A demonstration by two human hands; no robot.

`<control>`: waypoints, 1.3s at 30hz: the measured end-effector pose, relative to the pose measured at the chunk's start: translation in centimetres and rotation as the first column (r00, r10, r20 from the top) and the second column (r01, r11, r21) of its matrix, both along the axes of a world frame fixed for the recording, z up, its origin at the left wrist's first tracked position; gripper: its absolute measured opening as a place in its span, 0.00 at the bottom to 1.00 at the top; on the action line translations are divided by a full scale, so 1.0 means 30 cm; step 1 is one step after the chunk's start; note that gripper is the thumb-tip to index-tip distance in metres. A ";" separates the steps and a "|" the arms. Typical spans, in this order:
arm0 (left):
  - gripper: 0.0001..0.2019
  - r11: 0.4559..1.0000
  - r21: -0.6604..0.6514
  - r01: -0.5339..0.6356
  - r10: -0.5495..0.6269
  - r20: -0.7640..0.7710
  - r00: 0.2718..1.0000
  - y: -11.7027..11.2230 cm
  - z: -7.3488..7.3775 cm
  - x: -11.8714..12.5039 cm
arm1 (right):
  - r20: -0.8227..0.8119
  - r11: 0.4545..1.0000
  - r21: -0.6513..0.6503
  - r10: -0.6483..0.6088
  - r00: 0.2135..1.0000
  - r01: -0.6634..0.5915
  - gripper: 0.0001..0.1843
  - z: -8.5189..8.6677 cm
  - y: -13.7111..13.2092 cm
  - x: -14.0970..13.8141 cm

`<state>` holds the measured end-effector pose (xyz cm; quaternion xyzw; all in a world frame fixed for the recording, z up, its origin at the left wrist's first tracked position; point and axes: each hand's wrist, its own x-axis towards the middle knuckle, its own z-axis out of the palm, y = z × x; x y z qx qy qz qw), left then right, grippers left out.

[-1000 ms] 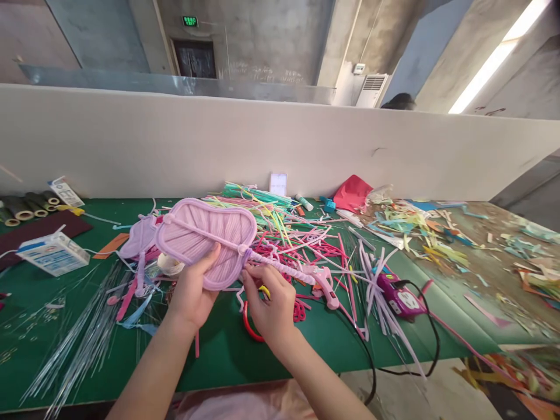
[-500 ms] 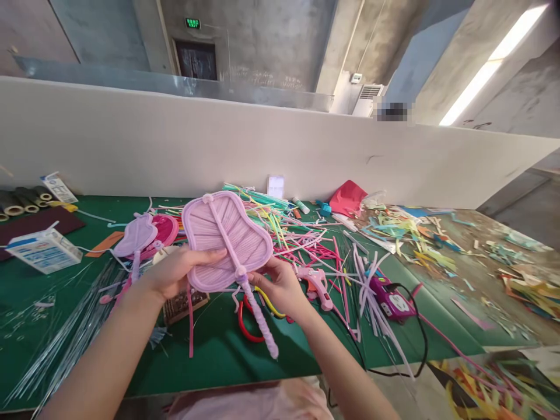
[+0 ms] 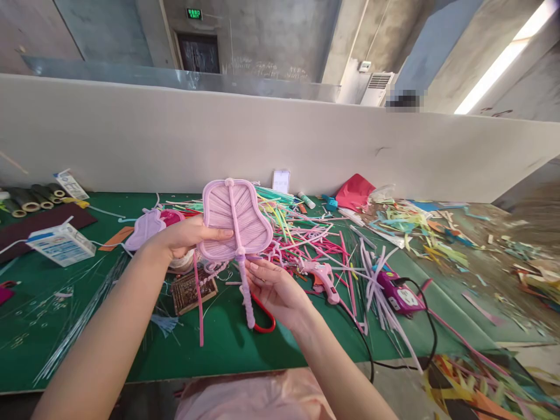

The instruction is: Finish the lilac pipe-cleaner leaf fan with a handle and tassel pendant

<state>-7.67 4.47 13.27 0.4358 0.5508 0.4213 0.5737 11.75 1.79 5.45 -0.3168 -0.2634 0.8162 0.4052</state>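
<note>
A lilac fan (image 3: pixel 254 221) of fuzzy pipe-cleaner stems, with a ribbed wavy-edged face and a twisted handle, is held upright above the table. My left hand (image 3: pixel 187 236) grips its left edge, thumb across the front and fingers behind. Beside the handle my right hand (image 3: pixel 277 291) is turned palm up, fingers stretched out, their tips at the top of the handle. Red-handled scissors (image 3: pixel 268 326) lie below, partly hidden by the handle and hand. Another lilac fan-like piece (image 3: pixel 144 229) lies left of my left hand.
A pink glue gun (image 3: pixel 322 280) and a purple power strip (image 3: pixel 400 294) with a black cord lie at right. Loose pipe cleaners (image 3: pixel 306 233) spread behind the fan. A small brown box (image 3: pixel 181 294), thin wires (image 3: pixel 90 321) and a drink carton (image 3: pixel 61 244) are at left.
The fan has turned more upright, its handle now hanging nearly straight down. My right hand has loosened and opened beside the handle. The view has shifted slightly.
</note>
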 end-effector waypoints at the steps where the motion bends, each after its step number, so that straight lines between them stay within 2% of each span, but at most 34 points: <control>1: 0.25 0.999 0.041 -0.026 0.026 -0.004 1.000 0.014 -0.012 0.009 | -0.011 0.998 0.008 -0.058 0.998 0.058 0.18 -0.003 -0.002 -0.008; 4: 0.27 0.977 0.185 -0.105 0.105 0.010 0.994 0.056 -0.054 0.059 | -0.003 0.957 0.105 -0.271 0.962 0.270 0.20 -0.018 -0.005 -0.037; 7: 0.27 0.942 0.293 -0.163 0.156 0.047 0.987 0.090 -0.088 0.117 | 0.082 0.842 0.346 -0.467 0.881 0.414 0.23 -0.031 -0.005 -0.054; 10: 0.27 0.926 0.335 -0.174 0.157 0.077 0.984 0.103 -0.099 0.148 | 0.133 0.732 0.509 -0.586 0.800 0.452 0.22 -0.033 -0.003 -0.049; 11: 0.27 0.927 0.335 -0.167 0.148 0.082 0.986 0.103 -0.097 0.149 | 0.118 0.731 0.499 -0.590 0.799 0.466 0.21 -0.031 -0.001 -0.042; 12: 0.26 0.931 0.331 -0.157 0.136 0.084 0.987 0.100 -0.095 0.148 | 0.089 0.752 0.454 -0.572 0.816 0.477 0.19 -0.028 0.001 -0.034; 14: 0.24 0.942 0.309 -0.130 0.107 0.091 0.990 0.090 -0.087 0.140 | 0.008 0.823 0.318 -0.499 0.867 0.471 0.13 -0.022 0.010 -0.016; 16: 0.23 0.954 0.284 -0.099 0.070 0.109 0.992 0.076 -0.079 0.135 | -0.066 0.893 0.194 -0.401 0.914 0.406 0.12 -0.018 0.023 0.000; 19: 0.23 0.963 0.262 -0.063 0.022 0.158 0.987 0.053 -0.068 0.142 | -0.130 0.966 0.090 -0.229 0.965 0.242 0.13 -0.019 0.035 0.010; 22: 0.23 0.965 0.255 -0.058 0.006 0.201 0.980 0.033 -0.059 0.167 | -0.208 0.996 0.020 -0.082 0.975 0.088 0.13 -0.020 0.016 -0.006; 24: 0.21 0.963 0.260 -0.077 0.019 0.219 0.976 0.022 -0.052 0.182 | -0.253 0.998 0.002 -0.054 0.966 0.056 0.16 -0.016 -0.018 -0.026; 27: 0.20 0.947 0.283 -0.148 0.083 0.231 0.969 0.008 -0.042 0.191 | -0.299 0.991 0.049 -0.103 0.949 0.123 0.19 0.003 -0.074 -0.046; 30: 0.21 0.916 0.321 -0.239 0.169 0.231 0.958 0.000 -0.035 0.184 | -0.324 0.977 0.098 -0.150 0.934 0.190 0.16 0.038 -0.112 -0.035; 33: 0.21 0.890 0.354 -0.286 0.220 0.216 0.951 -0.006 -0.033 0.171 | -0.361 0.992 0.010 -0.111 0.926 0.123 0.14 0.089 -0.131 0.002; 35: 0.22 0.878 0.372 -0.301 0.243 0.194 0.950 -0.008 -0.033 0.163 | -0.380 1.000 0.015 -0.016 0.925 0.023 0.17 0.128 -0.141 0.033; 37: 0.22 0.867 0.390 -0.309 0.272 0.148 0.951 -0.012 -0.033 0.155 | -0.308 0.983 0.176 0.102 0.946 -0.049 0.21 0.160 -0.148 0.062; 38: 0.22 0.863 0.396 -0.313 0.287 0.125 0.950 -0.014 -0.032 0.152 | -0.218 0.954 0.298 0.105 0.970 -0.037 0.24 0.170 -0.148 0.073; 39: 0.21 0.860 0.400 -0.317 0.300 0.105 0.948 -0.017 -0.032 0.150 | -0.100 0.897 0.443 0.039 0.994 0.009 0.26 0.173 -0.144 0.083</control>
